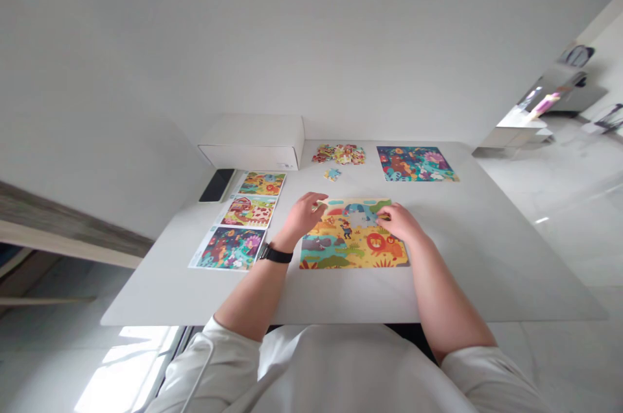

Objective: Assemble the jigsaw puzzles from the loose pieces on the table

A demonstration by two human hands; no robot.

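Note:
An animal jigsaw puzzle [357,247] with lions, an elephant and a hippo lies flat on the table in front of me. At its upper left corner, my left hand [305,215] hovers or rests with curved fingers, thumb apart from them and nothing seen between. My right hand [402,223] is at the puzzle's right side, beside the elephant. Its thumb and fingertips are pinched on what looks like a small puzzle piece, mostly covered by the fingers. Just beyond the puzzle is a small group of blue and yellow puzzle pieces [332,174].
A heap of mixed puzzle pieces [341,154] lies near the wall. Right of it is a dark blue puzzle [416,163]. At left are a reference sheet with three pictures [246,212], a phone [217,185] and a white box [253,143], all on the white table [487,270].

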